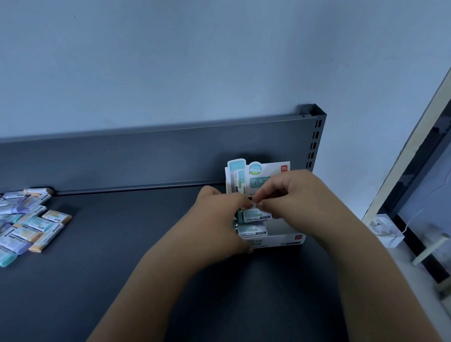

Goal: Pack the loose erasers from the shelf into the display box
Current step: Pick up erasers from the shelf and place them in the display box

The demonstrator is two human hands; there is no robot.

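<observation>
A white display box (pixel 292 239) with a printed header card (pixel 255 172) stands at the back right of the dark shelf (pixel 110 256). Both hands meet over its open top. My left hand (pixel 219 220) and my right hand (pixel 293 198) pinch a teal-and-white eraser (pixel 254 214) from either side, just above another teal eraser (pixel 251 229) lying inside the box. A heap of loose erasers (pixel 20 223), teal, orange and purple in white sleeves, lies at the far left of the shelf.
The shelf's dark back panel (pixel 141 161) rises behind the box, ending in a slotted upright post (pixel 315 139) at the right. Beyond the shelf's right end are a window frame (pixel 416 154) and a small white device with a cable (pixel 385 231).
</observation>
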